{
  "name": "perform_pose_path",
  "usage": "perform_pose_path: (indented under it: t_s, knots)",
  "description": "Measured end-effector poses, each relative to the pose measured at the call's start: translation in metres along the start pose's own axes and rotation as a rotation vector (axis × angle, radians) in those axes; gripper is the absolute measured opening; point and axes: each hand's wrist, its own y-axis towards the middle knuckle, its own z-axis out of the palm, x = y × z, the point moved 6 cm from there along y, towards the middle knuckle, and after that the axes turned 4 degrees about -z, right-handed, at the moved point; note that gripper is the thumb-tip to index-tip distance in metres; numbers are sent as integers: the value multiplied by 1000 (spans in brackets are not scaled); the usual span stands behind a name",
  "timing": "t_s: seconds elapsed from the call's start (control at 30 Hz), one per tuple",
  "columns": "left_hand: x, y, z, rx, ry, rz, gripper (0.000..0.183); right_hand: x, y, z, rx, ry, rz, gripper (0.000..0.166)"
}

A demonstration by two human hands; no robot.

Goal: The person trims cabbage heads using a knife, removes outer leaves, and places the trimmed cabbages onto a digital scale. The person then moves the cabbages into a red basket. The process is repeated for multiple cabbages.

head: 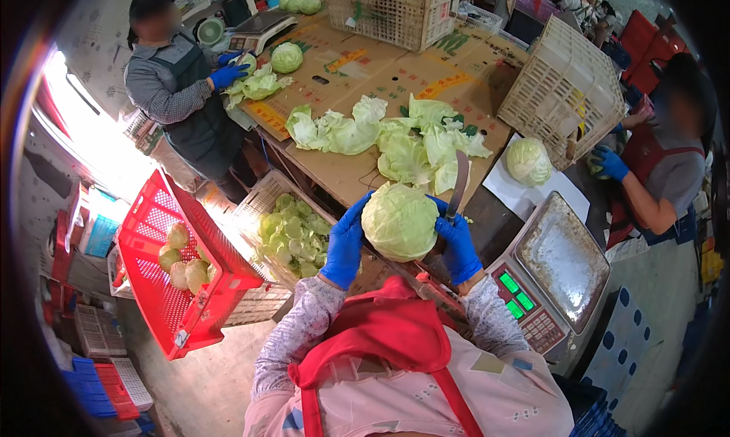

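Observation:
A round, pale green cabbage [399, 223] is held up in front of me at the table's near edge. My left hand [344, 243], in a blue glove, cups its left side. Pressed against its right side is my right hand [459, 246], also gloved in blue. That hand holds a knife [459, 180] too, its curved blade pointing up and away from me, with most of the handle hidden by the fingers. Just beyond the cabbage, loose outer cabbage leaves [408, 152] are spread over the cardboard-covered tabletop [348, 66].
Right of me are a digital scale [562, 260] and a cabbage [528, 161] on white paper. At left stand a red crate [154, 266] with several cabbages and a crate of leaf trimmings [293, 232]. Co-workers stand left [177, 83] and right [667, 152]. Plastic crates [393, 12] sit on the table.

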Motion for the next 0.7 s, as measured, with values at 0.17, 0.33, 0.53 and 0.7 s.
perform_pose_path:
  t_s: [0.17,0.33,0.53,0.7]
  knots:
    - [7,7,-1,-46,-95,-11,38,1,-2,-1,-48,-129,12,55]
    - [6,23,-2,-92,-79,2,39,0,3,-17,-90,-170,-51,59]
    - [-18,53,38,244,205,192,66,14,24,-6,10,-360,-407,68]
    - [20,88,-8,58,903,77,65,-31,38,-49,-118,-814,-90,59]
